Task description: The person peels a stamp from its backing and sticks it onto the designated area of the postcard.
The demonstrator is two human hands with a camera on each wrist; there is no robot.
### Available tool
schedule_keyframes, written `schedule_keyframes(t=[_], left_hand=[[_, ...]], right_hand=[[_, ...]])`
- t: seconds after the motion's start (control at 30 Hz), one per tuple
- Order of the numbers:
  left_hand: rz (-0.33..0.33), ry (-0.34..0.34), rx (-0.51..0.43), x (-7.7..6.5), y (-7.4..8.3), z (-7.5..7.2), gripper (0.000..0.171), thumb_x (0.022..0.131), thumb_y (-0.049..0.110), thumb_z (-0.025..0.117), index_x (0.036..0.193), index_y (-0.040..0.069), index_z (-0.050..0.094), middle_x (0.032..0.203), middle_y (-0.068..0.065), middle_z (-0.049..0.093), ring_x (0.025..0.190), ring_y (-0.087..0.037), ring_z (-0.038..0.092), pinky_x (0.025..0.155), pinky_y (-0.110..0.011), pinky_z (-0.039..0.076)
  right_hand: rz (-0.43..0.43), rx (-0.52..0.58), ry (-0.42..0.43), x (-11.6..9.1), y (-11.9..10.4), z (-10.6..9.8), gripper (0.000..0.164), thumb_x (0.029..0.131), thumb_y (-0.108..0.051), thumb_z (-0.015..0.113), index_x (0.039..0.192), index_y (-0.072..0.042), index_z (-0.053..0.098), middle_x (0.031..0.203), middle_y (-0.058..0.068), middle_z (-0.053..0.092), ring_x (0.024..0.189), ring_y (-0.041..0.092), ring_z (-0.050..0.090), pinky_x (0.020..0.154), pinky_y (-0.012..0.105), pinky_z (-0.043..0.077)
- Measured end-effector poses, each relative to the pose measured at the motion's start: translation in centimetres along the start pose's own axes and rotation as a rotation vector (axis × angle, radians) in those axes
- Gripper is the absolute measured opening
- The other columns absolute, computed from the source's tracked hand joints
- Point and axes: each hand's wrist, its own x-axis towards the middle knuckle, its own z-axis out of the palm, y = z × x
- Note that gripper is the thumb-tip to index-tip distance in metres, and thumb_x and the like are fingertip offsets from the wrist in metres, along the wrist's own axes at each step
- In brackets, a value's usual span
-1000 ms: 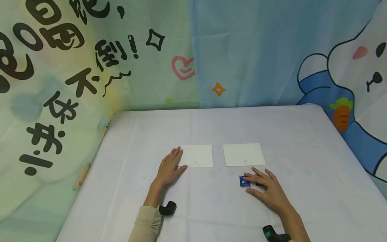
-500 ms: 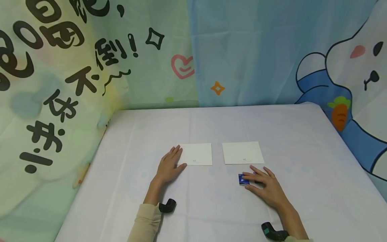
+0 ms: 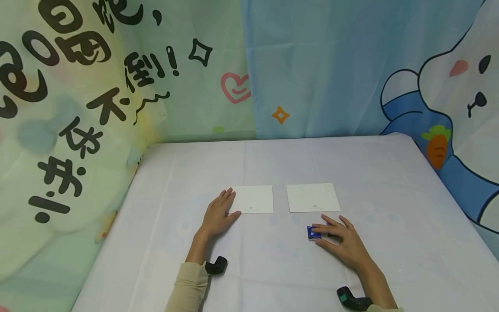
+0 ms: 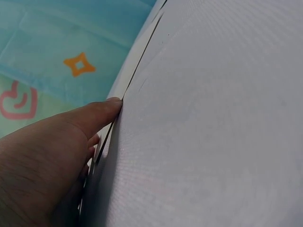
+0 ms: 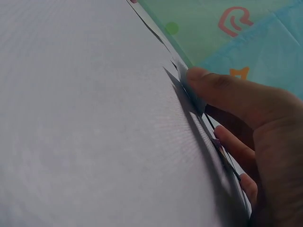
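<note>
My left hand (image 3: 218, 214) lies over the left end of a white card (image 3: 255, 199), fingers straight, thumb along its near edge. In the left wrist view the thumb (image 4: 102, 113) touches that edge. My right hand (image 3: 343, 240) pinches a small blue picture card (image 3: 313, 233) between thumb and forefinger. Its thumb (image 5: 208, 82) is against the card's edge in the right wrist view, with a shadow beneath the card. A second dark, colourful piece (image 5: 218, 145) shows under the other fingers, mostly hidden.
Another white card (image 3: 313, 198) lies to the right of the first, just beyond my right hand. Both are on a white-clothed table (image 3: 195, 160). Printed curtains (image 3: 331, 69) stand behind and along the left side.
My right thumb has moved slightly up to the near edge of the blue card. The left hand stays in place; the head view has shifted a little.
</note>
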Motion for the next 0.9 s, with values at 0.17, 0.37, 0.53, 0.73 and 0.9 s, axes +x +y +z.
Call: schedule_keyframes(t=[0.17, 0.37, 0.53, 0.73, 0.9], left_hand=[[-0.001, 0.001, 0.002, 0.0, -0.1, 0.1, 0.067, 0.090, 0.041, 0.056, 0.143, 0.008, 0.032, 0.150, -0.004, 0.024, 0.138, -0.021, 0.016, 0.108, -0.041, 0.017], [-0.004, 0.008, -0.015, 0.0, -0.1, 0.1, 0.067, 0.089, 0.041, 0.057, 0.143, 0.009, 0.032, 0.150, -0.004, 0.024, 0.138, -0.021, 0.016, 0.108, -0.042, 0.017], [-0.012, 0.009, -0.074, 0.1, 0.0, -0.1, 0.071, 0.088, 0.042, 0.058, 0.145, 0.011, 0.029, 0.151, -0.006, 0.021, 0.138, -0.023, 0.015, 0.108, -0.044, 0.016], [-0.044, -0.019, -0.209, -0.1, 0.6, -0.6, 0.079, 0.086, 0.039, 0.063, 0.147, 0.012, 0.021, 0.152, -0.012, 0.012, 0.139, -0.026, 0.012, 0.108, -0.048, 0.013], [-0.061, 0.078, -0.303, -0.8, 1.9, -1.5, 0.073, 0.087, 0.032, 0.063, 0.145, 0.011, 0.025, 0.150, -0.018, 0.017, 0.136, -0.032, 0.019, 0.104, -0.052, 0.023]], right_hand=[[0.023, 0.004, 0.005, 0.0, -0.2, 0.0, 0.028, 0.074, -0.026, 0.078, 0.100, -0.022, 0.072, 0.111, 0.003, 0.066, 0.122, 0.015, 0.046, 0.106, 0.047, 0.011], [0.044, 0.028, 0.005, -0.1, -0.4, 0.0, 0.025, 0.075, -0.025, 0.077, 0.100, -0.021, 0.073, 0.112, 0.003, 0.065, 0.122, 0.015, 0.046, 0.107, 0.045, 0.010], [0.026, 0.058, 0.007, -0.1, -0.6, 0.0, 0.021, 0.078, -0.021, 0.074, 0.099, -0.020, 0.073, 0.111, 0.004, 0.065, 0.123, 0.015, 0.045, 0.107, 0.047, 0.009], [0.017, 0.110, 0.006, 0.0, -0.8, 0.0, 0.020, 0.080, -0.017, 0.073, 0.100, -0.018, 0.073, 0.110, 0.006, 0.066, 0.123, 0.012, 0.044, 0.108, 0.047, 0.006], [0.034, 0.133, 0.002, 0.0, -0.9, -0.2, 0.018, 0.081, -0.015, 0.071, 0.099, -0.018, 0.073, 0.109, 0.005, 0.066, 0.123, 0.016, 0.044, 0.107, 0.049, 0.006]])
